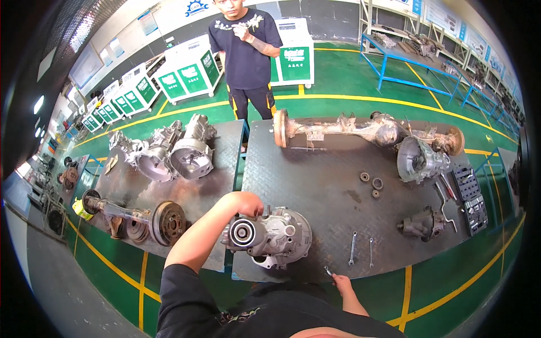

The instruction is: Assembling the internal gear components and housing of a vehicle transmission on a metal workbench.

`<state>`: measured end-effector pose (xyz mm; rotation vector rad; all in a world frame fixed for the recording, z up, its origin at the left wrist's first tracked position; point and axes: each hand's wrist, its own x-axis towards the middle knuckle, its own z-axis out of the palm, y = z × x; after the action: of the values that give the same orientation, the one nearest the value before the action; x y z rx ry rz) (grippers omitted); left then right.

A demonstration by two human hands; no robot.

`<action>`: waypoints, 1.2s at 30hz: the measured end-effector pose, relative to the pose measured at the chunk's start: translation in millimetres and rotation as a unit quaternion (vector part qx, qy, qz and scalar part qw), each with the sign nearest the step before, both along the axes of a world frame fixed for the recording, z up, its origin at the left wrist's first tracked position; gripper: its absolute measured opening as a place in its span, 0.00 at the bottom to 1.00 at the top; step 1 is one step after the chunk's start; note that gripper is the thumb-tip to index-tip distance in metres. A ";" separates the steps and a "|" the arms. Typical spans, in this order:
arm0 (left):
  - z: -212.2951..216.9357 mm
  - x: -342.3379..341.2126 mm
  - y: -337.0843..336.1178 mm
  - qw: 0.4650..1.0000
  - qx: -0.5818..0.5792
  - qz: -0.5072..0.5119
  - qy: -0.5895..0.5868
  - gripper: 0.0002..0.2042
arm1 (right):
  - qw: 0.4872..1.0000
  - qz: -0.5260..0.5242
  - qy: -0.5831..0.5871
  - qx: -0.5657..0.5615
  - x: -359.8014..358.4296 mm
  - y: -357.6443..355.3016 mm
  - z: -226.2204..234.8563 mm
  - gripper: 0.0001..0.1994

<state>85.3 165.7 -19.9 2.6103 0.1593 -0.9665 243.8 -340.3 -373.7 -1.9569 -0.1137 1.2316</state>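
A grey cast-metal gearbox sits at the near edge of the right-hand steel table, with a round dark-ringed opening facing up on its left. My left arm reaches over to its far side. There my left hand is closed, its fingers curled down against the housing; what they grip is hidden. At the table's front edge, my right hand is closed round a small shiny wrench, whose head points away from me. Two more wrenches, a larger one and a thinner one, lie to the right.
A long rusty axle spans the table's far side, beside a bell housing. Several bearing rings, another gear housing and a socket set lie rightward. More gearboxes fill the left table. A person stands opposite.
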 end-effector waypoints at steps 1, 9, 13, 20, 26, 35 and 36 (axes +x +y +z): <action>-1.0 -2.1 0.9 0.999 -0.013 0.003 -0.041 0.13 | 1.000 0.003 0.000 0.001 0.4 0.6 0.6 0.17; 16.9 5.5 -2.3 0.997 0.011 0.033 0.064 0.12 | 0.999 -0.033 0.005 0.018 2.4 -2.5 4.8 0.18; 6.9 -1.9 2.8 1.000 -0.008 -0.006 0.029 0.18 | 0.999 -0.037 0.000 0.007 -4.8 -1.3 16.4 0.17; 16.1 19.9 -8.1 0.998 0.004 -0.051 0.024 0.11 | 1.000 -0.007 0.012 0.000 -2.5 -13.8 -2.8 0.17; -28.1 4.5 13.8 0.995 0.016 -0.077 0.066 0.13 | 1.000 0.003 0.008 -0.003 -3.6 10.8 6.9 0.16; -20.5 13.2 7.2 0.991 0.031 -0.124 0.033 0.14 | 0.999 0.035 0.016 0.032 14.3 -0.8 -5.0 0.15; -26.9 11.7 11.7 0.992 0.005 -0.115 0.050 0.15 | 0.998 0.054 0.020 0.032 15.0 0.1 -5.4 0.15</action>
<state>97.0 177.4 -46.8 2.6314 -0.1171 -1.1763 258.8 -340.2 -379.1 -1.8903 -0.2376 1.3205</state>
